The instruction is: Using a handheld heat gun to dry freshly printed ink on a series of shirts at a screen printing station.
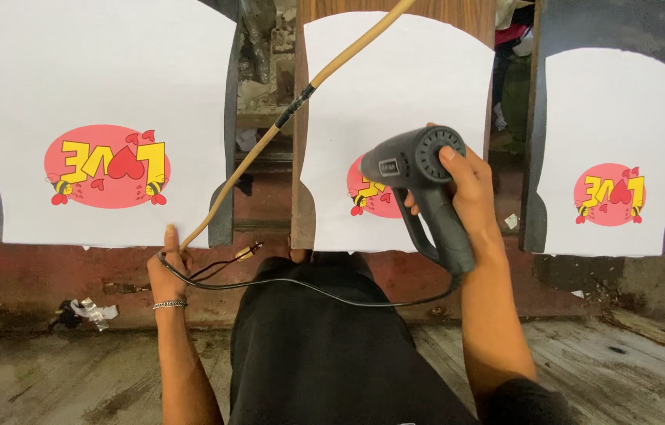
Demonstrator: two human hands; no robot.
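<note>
Heat gun [419,169] in right hand [466,185], over middle sheet [395,86]

Bright, even daylight, soft and diffuse, with no hard-edged shadows. White paper sheets [395,118] near overexposed, almost without texture. Faint glare on the grey heat gun [419,169] along its rounded rear. Darker, murkier tones in the gaps between the boards and at the top of the frame. Strong wide-angle distortion: sheet edges bowed, floor planks [624,370] curved at the corners. Sharp focus across the middle, slight softness toward the edges. No motion blur.
</note>
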